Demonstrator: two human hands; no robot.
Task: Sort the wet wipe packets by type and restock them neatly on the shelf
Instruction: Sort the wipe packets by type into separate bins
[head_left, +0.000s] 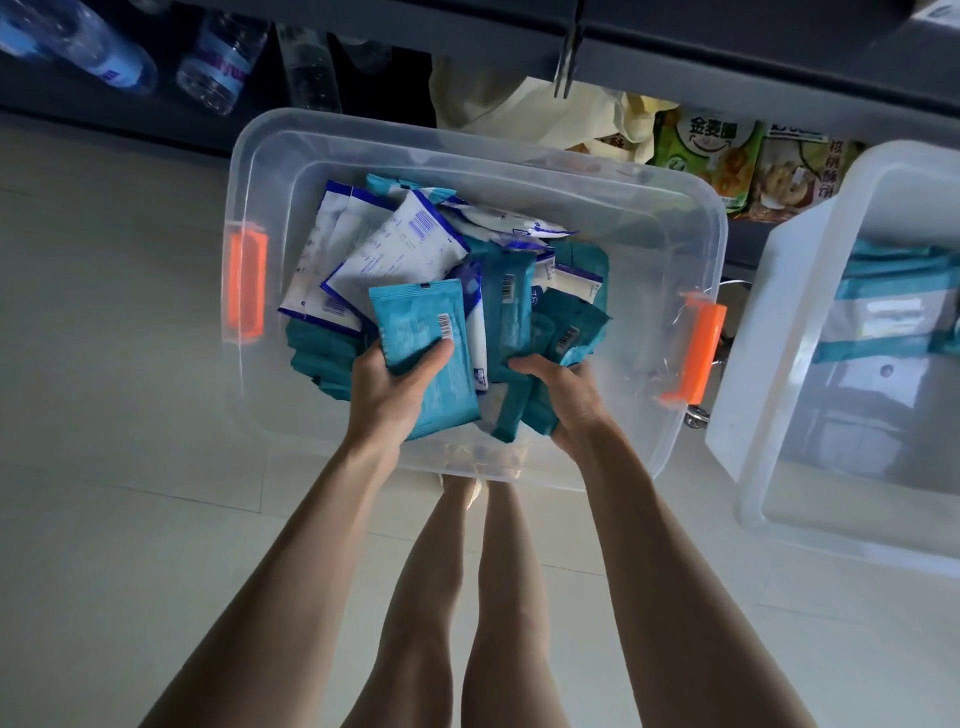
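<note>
Closest to me are my bare legs and forearms, reaching down over the floor into the clear bin. My left hand grips one teal packet, thumb across its face, the long axis running away from me and tilted a little left. My right hand is curled round a small bunch of teal packets standing on edge; I can't tell how many.

Beyond my hands the rest of the load lies mixed: white-and-blue packets heaped at the far left, more teal ones under and beside them.

As I judge it, the teal ones belong in the second bin, which sits to my right and already holds a stack of teal packets. My right hand is the nearer one. Between it and that bin stand the first bin's right wall and its orange latch, so both handfuls would have to lift clear of the rim before crossing.

Farther off, the dark shelf carries water bottles and snack bags.
</note>
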